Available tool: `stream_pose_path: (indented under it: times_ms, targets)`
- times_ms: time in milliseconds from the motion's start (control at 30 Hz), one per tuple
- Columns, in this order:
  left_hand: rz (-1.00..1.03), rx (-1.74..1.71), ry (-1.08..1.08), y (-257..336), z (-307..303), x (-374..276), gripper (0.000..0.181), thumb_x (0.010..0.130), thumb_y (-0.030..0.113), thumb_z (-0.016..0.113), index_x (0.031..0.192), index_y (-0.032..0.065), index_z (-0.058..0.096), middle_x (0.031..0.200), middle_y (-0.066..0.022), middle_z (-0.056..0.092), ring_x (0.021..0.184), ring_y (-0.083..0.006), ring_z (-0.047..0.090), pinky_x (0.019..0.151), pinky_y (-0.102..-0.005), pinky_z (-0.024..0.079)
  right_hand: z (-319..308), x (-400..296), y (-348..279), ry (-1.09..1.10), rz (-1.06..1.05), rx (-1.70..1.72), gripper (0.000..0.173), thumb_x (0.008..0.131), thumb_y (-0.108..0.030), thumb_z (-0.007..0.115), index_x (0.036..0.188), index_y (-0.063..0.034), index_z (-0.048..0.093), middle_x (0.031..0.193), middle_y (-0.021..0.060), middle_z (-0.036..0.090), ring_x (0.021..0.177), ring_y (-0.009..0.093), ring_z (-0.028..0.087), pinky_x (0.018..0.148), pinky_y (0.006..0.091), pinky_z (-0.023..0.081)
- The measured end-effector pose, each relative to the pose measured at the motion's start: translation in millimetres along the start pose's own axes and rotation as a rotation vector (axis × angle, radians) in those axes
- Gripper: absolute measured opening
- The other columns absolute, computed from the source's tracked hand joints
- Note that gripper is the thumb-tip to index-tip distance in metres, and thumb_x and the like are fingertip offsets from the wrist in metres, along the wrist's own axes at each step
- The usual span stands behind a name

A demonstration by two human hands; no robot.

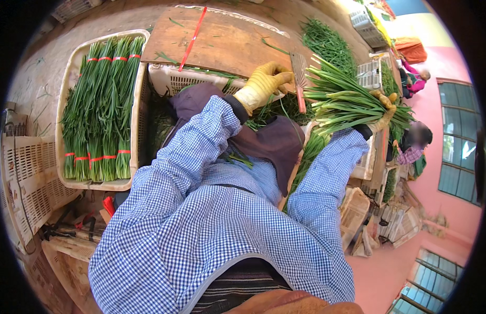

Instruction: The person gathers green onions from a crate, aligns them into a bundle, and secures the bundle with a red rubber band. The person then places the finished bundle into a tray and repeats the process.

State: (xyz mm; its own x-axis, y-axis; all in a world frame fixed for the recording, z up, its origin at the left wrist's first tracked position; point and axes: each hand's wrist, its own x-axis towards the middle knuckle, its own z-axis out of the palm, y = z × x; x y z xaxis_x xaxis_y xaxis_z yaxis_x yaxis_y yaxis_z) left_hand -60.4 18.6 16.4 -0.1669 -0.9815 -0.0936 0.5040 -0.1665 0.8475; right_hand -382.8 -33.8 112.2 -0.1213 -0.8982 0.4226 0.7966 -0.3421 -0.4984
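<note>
My left hand (268, 84), in a yellow glove, is over the near right part of a wooden board (227, 39), fingers curled and apart, with nothing seen in them. Just right of its fingertips is a tool with thin fanned tines and a red handle (300, 100), at the board's right end. In my gloved right hand (384, 108) is a loose bunch of garlic chives (341, 98), pale cut ends pointing left. More chives (313, 147) lie in a crate beneath my right forearm. Some leaves rest on the dark cloth (266, 137) over my lap.
On the left, a plastic crate (142, 98) holds chive bundles tied with red bands. The board rests on another crate (180, 80). A chive heap (329, 43) lies on the floor beyond. Two people (417, 80) are at the right, among crates. More crates (31, 168) stand far left.
</note>
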Motion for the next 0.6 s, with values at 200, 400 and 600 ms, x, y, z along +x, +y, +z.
stream_pose_path:
  times_ms: [200,400,600]
  targets:
    - [-0.074,-0.115,-0.071,-5.4,16.6,11.9,0.016,0.089,0.013,0.069,0.095,-0.0001,0.063,0.079,-0.0081,0.068,0.056,-0.0090,0.057,0.046,-0.0219,0.046,1.6,-3.4,16.4,-0.043,0.039,0.029,0.043,0.091,-0.025,0.067,0.130,-0.0087,0.055,0.084,-0.0038,0.064,0.083,0.015,0.058,0.095,0.0400,0.047]
    - [0.285,0.493,0.052,-8.3,-12.8,12.7,0.012,0.089,0.012,0.064,0.085,0.0014,0.063,0.070,-0.0041,0.062,0.059,-0.0091,0.056,0.049,-0.0243,0.048,3.7,-1.7,7.2,-0.025,0.069,0.044,0.037,0.090,-0.022,0.067,0.124,-0.0076,0.060,0.083,-0.0032,0.064,0.081,0.015,0.059,0.095,0.0396,0.047]
    - [0.208,-0.006,0.023,22.1,-20.5,3.5,0.028,0.094,0.027,0.060,0.105,0.0027,0.066,0.088,-0.0048,0.068,0.074,-0.0098,0.061,0.065,-0.0243,0.048,11.9,-3.8,9.1,-0.051,0.061,0.053,0.034,0.090,-0.020,0.067,0.120,-0.0062,0.062,0.081,-0.0017,0.063,0.079,0.015,0.059,0.091,0.0382,0.048]
